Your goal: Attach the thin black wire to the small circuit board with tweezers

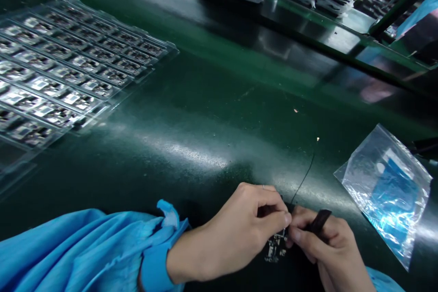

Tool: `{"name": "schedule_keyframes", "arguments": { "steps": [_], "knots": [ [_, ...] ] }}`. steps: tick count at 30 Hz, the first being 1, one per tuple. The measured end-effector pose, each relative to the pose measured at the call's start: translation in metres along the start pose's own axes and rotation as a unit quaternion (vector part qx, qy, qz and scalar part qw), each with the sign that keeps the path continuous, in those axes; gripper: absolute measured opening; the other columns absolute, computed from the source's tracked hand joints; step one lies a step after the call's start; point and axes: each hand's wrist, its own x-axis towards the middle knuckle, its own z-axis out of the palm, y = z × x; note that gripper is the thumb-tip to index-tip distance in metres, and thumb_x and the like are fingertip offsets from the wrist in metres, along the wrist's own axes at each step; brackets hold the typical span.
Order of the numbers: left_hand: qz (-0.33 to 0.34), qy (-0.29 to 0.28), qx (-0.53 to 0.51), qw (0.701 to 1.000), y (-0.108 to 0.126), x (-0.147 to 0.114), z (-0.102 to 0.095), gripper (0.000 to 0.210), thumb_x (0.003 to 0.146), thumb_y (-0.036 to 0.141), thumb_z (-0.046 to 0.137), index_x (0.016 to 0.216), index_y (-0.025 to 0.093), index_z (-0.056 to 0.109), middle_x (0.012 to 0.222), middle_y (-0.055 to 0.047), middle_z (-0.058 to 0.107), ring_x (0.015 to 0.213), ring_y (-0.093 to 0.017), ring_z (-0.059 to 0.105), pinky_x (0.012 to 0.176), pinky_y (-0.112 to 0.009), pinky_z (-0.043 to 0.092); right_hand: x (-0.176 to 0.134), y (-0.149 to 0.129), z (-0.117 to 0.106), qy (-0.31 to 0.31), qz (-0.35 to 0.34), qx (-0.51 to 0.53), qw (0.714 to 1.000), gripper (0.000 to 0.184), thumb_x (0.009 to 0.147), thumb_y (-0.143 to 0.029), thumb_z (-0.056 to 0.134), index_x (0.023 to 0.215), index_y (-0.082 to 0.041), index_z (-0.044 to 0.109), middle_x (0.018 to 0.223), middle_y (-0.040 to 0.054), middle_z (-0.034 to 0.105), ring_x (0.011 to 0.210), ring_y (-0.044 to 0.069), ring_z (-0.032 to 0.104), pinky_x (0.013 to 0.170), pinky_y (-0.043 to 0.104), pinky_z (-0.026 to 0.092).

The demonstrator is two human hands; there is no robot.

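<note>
A small metal part [276,247], silvery and full of cut-outs, lies near the table's [212,114] near edge. The left hand [236,232] pinches its top; the right hand [321,242] grips a dark tool [320,220]. A thin black wire [305,174] runs away from them.

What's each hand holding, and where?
Left hand pinches the small circuit board at its top edge; right hand grips a dark tool mid-shaft.

Single head-worn view, looking forward and steeply down, close over the green workbench [219,114], hands at lower right of frame
</note>
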Motion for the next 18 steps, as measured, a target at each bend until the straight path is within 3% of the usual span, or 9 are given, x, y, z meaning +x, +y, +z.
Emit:
{"name": "schedule_keyframes", "arguments": {
  "steps": [5,10,18],
  "knots": [
    [0.024,-0.001,0.030,0.999,-0.002,0.000,0.000,0.024,0.082,0.015,0.050,0.059,0.012,0.056,0.062,0.004,0.049,0.058,-0.007,0.044,0.054,-0.019,0.033,-0.001,0.000,0.002,0.002,0.000,-0.041,0.999,0.017,0.073,-0.017,0.056,0.056,-0.017,0.058,0.053,-0.0036,0.045,0.049,0.011,0.037,0.047,0.024,0.027],
    [0.010,-0.006,0.020,1.000,0.000,0.001,0.000,0.023,0.082,0.016,0.050,0.060,0.012,0.055,0.063,0.004,0.047,0.058,-0.007,0.042,0.053,-0.020,0.033,-0.002,-0.002,0.008,0.064,0.003,-0.042,0.997,0.017,0.069,-0.018,0.056,0.053,-0.018,0.054,0.052,-0.0046,0.041,0.049,0.011,0.035,0.047,0.025,0.023],
    [-0.023,-0.015,-0.064,0.998,0.002,0.002,-0.002,0.023,0.081,0.017,0.051,0.062,0.011,0.061,0.065,0.003,0.051,0.060,-0.008,0.047,0.056,-0.019,0.036,-0.001,-0.014,0.007,0.043,0.118,0.093,0.988,0.010,0.063,-0.019,0.065,0.053,-0.016,0.064,0.051,-0.0018,0.049,0.045,0.008,0.032,0.042,0.023,0.018]
  ]
}}
